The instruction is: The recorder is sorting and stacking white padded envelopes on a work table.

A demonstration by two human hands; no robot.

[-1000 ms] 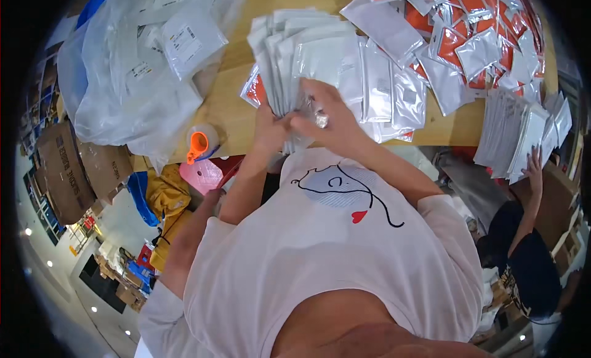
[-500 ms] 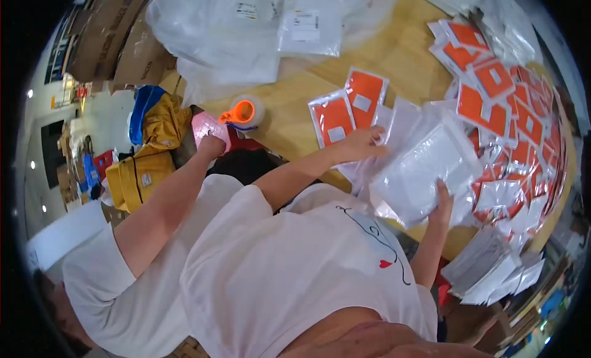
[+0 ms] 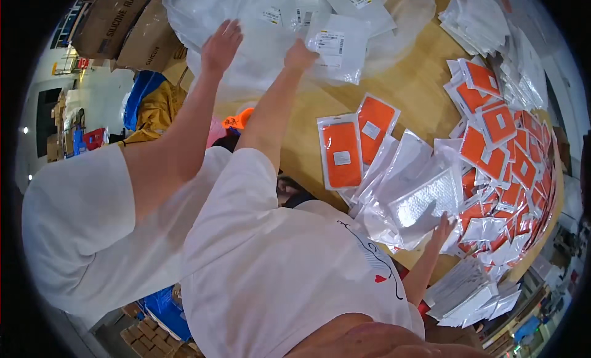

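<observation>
My left hand (image 3: pixel 300 55) reaches far across the table, its fingers closed on the left edge of a white mailer bag (image 3: pixel 349 47) with a printed label. My right hand (image 3: pixel 441 232) lies with fingers stretched by the lower edge of a shiny white bubble mailer (image 3: pixel 425 204), which rests on several other pale clear-edged bags (image 3: pixel 385 173). Just left of that pile, two flat orange items in clear packets, one being the nearer orange packet (image 3: pixel 342 155), lie side by side, each bearing a small white label.
A co-worker's hand (image 3: pixel 221 45) stretches over the large translucent plastic sheet (image 3: pixel 246 72). To the right lies a big heap of orange packets (image 3: pixel 492 155), with stacked white bags (image 3: pixel 477 19) beyond it and a paper stack (image 3: pixel 462 287) nearer me. Brown cartons (image 3: pixel 114 22) stand at left.
My left hand has moved from beside the pale bags to the labelled mailer. My right hand has let the bubble mailer down onto the pile. The co-worker's hand has moved forward over the sheet.
</observation>
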